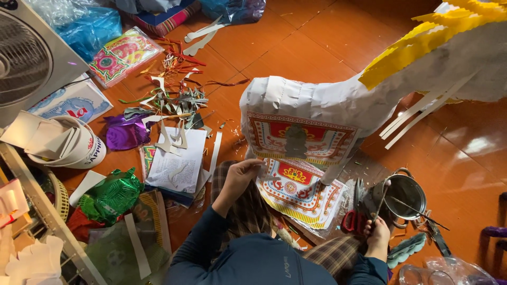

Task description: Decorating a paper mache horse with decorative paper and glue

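A white paper animal figure [317,100] with a yellow fringed mane [422,42] stands on the orange floor in front of me. A red and yellow patterned sheet [298,138] covers its side. My left hand [242,171] pinches the lower left edge of that sheet against the figure. A second patterned sheet [296,192] lies on the floor just below. My right hand [378,232] holds a thin brush [381,203] whose tip rests at the rim of a small metal pot [406,195]. Red-handled scissors [353,216] lie beside that hand.
Paper scraps [169,100], white sheets [177,161], purple foil [124,132] and green foil [111,195] litter the floor at left. A white bucket [74,145] and a fan [26,58] stand at far left. A wire rack [47,221] runs along the lower left.
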